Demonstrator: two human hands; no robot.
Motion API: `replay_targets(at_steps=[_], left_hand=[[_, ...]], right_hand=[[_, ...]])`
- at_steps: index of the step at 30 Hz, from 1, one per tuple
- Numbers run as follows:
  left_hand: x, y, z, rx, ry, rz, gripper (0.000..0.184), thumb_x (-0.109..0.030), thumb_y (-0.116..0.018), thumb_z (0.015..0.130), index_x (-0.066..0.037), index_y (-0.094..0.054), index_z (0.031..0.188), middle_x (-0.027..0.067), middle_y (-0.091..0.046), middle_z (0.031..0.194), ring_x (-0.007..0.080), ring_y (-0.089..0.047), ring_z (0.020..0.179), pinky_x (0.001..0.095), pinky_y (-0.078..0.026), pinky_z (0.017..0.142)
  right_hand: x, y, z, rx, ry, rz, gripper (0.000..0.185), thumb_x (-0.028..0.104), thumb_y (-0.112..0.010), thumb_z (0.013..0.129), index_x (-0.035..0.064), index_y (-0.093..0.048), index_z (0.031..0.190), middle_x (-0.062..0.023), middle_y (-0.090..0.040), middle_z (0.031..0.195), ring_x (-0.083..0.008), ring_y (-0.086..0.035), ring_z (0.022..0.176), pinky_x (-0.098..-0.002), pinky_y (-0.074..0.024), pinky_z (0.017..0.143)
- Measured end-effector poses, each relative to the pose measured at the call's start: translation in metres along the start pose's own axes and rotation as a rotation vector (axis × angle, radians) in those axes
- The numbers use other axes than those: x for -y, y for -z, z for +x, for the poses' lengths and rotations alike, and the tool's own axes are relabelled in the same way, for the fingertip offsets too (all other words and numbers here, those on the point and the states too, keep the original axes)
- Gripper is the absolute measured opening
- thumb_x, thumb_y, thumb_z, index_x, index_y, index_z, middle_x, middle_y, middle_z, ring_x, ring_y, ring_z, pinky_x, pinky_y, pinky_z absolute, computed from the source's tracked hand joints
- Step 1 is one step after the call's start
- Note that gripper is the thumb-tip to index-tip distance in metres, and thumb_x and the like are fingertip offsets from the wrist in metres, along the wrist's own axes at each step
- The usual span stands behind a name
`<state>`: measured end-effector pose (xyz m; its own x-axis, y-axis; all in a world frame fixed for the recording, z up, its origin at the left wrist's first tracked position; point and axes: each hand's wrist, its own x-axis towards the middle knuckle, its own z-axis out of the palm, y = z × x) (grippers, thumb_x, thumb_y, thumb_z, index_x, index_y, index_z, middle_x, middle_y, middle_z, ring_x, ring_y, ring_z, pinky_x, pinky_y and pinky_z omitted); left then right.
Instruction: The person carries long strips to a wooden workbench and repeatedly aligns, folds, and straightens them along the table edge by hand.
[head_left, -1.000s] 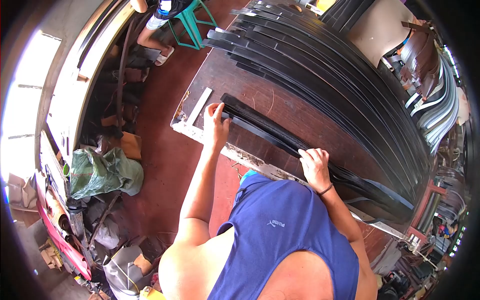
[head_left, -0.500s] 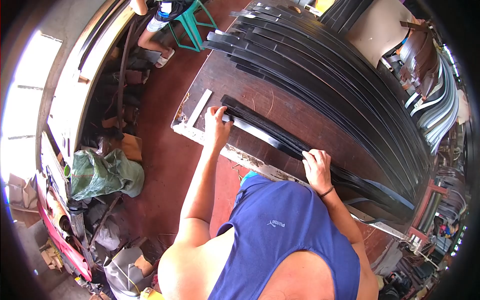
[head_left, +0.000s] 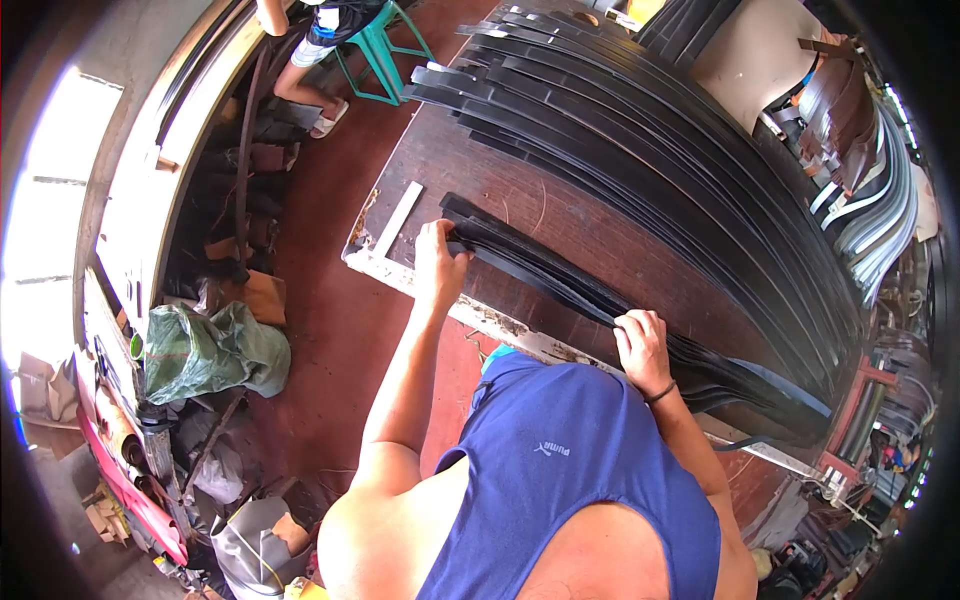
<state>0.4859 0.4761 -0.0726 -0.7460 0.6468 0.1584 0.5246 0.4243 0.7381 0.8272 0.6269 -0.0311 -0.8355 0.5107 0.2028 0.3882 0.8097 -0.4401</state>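
Black slender strips (head_left: pixel 540 266), bundled, brown tabletop (head_left: pixel 580 225)

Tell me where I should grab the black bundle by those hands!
Probably by the left end of the bundle, near the left hand, coming from the near edge of the table. It's long and lies along that edge, narrow at that end; past the right hand it spreads out, so support its middle too.
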Motion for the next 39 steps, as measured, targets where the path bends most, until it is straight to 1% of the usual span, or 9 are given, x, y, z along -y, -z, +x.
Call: replay_targets(at_steps=[6, 12, 15, 18, 25, 28, 31, 35, 39], left_hand=[[-0.002, -0.006, -0.005, -0.104, -0.040, 0.035, 0.047, 0.001, -0.074, 0.072, -0.002, -0.058, 0.116, 0.0164, -0.060, 0.109, 0.0340, -0.060, 0.104, 0.0403, -0.049, 0.091], [-0.002, -0.003, -0.004, -0.029, -0.018, -0.027, 0.045, -0.001, -0.075, 0.074, -0.003, -0.060, 0.117, 0.0154, -0.060, 0.108, 0.0320, -0.060, 0.100, 0.0402, -0.050, 0.087], [-0.013, -0.002, -0.008, 0.086, 0.075, -0.039, 0.043, -0.004, -0.077, 0.075, -0.002, -0.063, 0.116, 0.0157, -0.061, 0.114, 0.0363, -0.059, 0.108, 0.0418, -0.047, 0.095], [-0.015, -0.018, -0.015, 0.007, -0.052, 0.043, 0.046, -0.003, -0.077, 0.075, -0.003, -0.065, 0.120, 0.0146, -0.061, 0.110, 0.0304, -0.062, 0.094, 0.0381, -0.051, 0.083], [-0.019, -0.027, -0.016, 0.023, -0.039, 0.000, 0.049, -0.003, -0.078, 0.075, -0.002, -0.065, 0.123, 0.0139, -0.063, 0.110, 0.0290, -0.065, 0.097, 0.0357, -0.054, 0.082], [-0.028, -0.023, -0.018, 0.198, 0.094, -0.113, 0.050, -0.008, -0.078, 0.076, -0.003, -0.064, 0.123, 0.0155, -0.062, 0.113, 0.0354, -0.061, 0.107, 0.0426, -0.049, 0.093], [-0.028, -0.024, -0.015, 0.173, 0.046, -0.112, 0.034, -0.007, -0.078, 0.074, -0.002, -0.062, 0.105, 0.0162, -0.062, 0.108, 0.0349, -0.062, 0.100, 0.0428, -0.050, 0.087], [-0.029, -0.015, -0.005, 0.264, 0.091, -0.072, 0.030, -0.005, -0.079, 0.072, -0.002, -0.057, 0.091, 0.0166, -0.064, 0.092, 0.0350, -0.064, 0.090, 0.0432, -0.050, 0.080], [-0.006, -0.003, 0.014, 0.049, 0.057, -0.125, 0.029, -0.001, -0.079, 0.071, -0.002, -0.057, 0.089, 0.0159, -0.062, 0.077, 0.0352, -0.064, 0.076, 0.0438, -0.051, 0.073]], right_hand=[[0.001, 0.003, -0.001, -0.029, 0.005, -0.035, 0.023, 0.008, -0.070, 0.084, 0.0088, -0.066, 0.106, -0.0069, -0.061, 0.105, -0.0282, -0.059, 0.099, -0.0444, -0.0449, 0.089], [0.003, 0.002, 0.001, -0.019, -0.006, -0.035, 0.027, 0.010, -0.071, 0.084, 0.0087, -0.067, 0.110, -0.0072, -0.061, 0.107, -0.0283, -0.059, 0.101, -0.0450, -0.0444, 0.090], [0.005, 0.001, 0.003, -0.017, 0.012, -0.041, 0.029, 0.012, -0.072, 0.084, 0.0087, -0.067, 0.112, -0.0071, -0.061, 0.109, -0.0283, -0.058, 0.102, -0.0451, -0.0442, 0.091], [0.006, 0.000, 0.004, -0.010, 0.019, -0.032, 0.029, 0.012, -0.072, 0.084, 0.0087, -0.067, 0.113, -0.0068, -0.061, 0.109, -0.0284, -0.058, 0.103, -0.0452, -0.0440, 0.091], [0.005, 0.000, 0.004, -0.009, 0.009, -0.038, 0.028, 0.012, -0.072, 0.084, 0.0082, -0.067, 0.112, -0.0067, -0.061, 0.110, -0.0285, -0.058, 0.104, -0.0452, -0.0437, 0.091], [0.005, -0.001, 0.004, -0.008, 0.012, -0.043, 0.028, 0.012, -0.072, 0.084, 0.0082, -0.067, 0.111, -0.0067, -0.061, 0.110, -0.0283, -0.058, 0.104, -0.0451, -0.0436, 0.092], [0.004, -0.002, 0.004, -0.006, 0.010, -0.040, 0.028, 0.011, -0.072, 0.084, 0.0082, -0.067, 0.112, -0.0065, -0.061, 0.110, -0.0281, -0.058, 0.104, -0.0450, -0.0435, 0.092], [0.004, -0.002, 0.003, -0.008, 0.007, -0.038, 0.030, 0.011, -0.072, 0.084, 0.0085, -0.067, 0.113, -0.0062, -0.061, 0.110, -0.0279, -0.058, 0.105, -0.0450, -0.0433, 0.092], [0.006, -0.004, 0.005, -0.002, 0.001, -0.036, 0.032, 0.011, -0.072, 0.084, 0.0090, -0.067, 0.115, -0.0061, -0.061, 0.112, -0.0278, -0.058, 0.105, -0.0450, -0.0431, 0.093]])
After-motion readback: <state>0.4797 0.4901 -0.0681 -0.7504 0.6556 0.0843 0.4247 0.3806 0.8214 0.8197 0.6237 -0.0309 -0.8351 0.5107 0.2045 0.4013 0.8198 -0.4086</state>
